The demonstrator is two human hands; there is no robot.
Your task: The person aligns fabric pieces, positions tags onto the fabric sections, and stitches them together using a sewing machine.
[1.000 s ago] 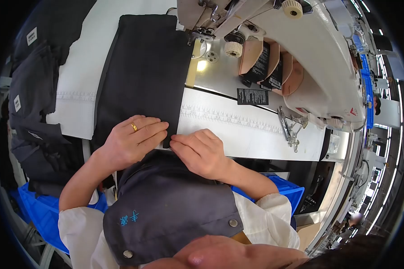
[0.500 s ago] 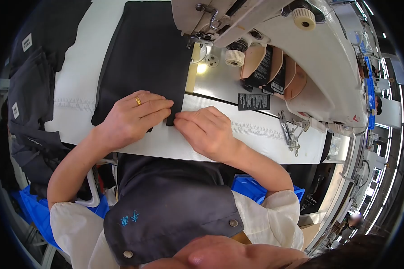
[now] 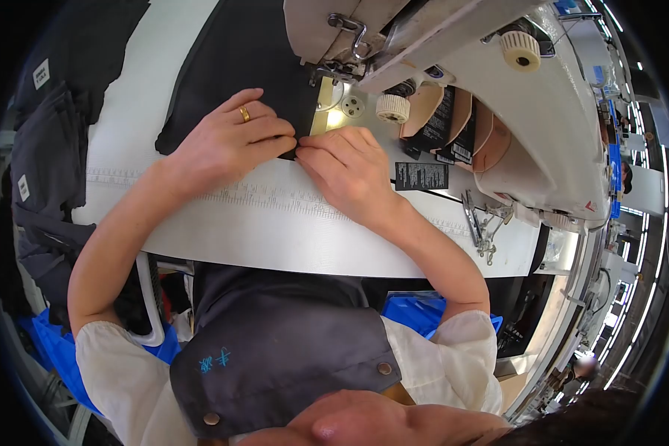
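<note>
A black fabric piece (image 3: 234,70) lies on the white table, its right edge running under the sewing machine head (image 3: 342,44). My left hand (image 3: 234,137), with a gold ring, rests on the fabric's near end, its fingertips gripping the near right corner. Right beside it my right hand (image 3: 349,167) pinches the same corner between thumb and fingers. The two sets of fingertips almost touch. Under the palms the near edge is partly hidden. The needle area is too small to make out.
Printed on the white table (image 3: 275,238) is a ruler scale. Black labels (image 3: 421,176) and tan curved pieces (image 3: 483,134) sit beneath the machine arm. Tweezers and small metal parts (image 3: 487,227) lie at right. Dark garments (image 3: 48,163) hang at left; a blue bin (image 3: 412,312) is below.
Both hands have moved away from my body, and the fabric has slid with them along the machine. Its near end has passed the ruler scale, baring more of the table.
</note>
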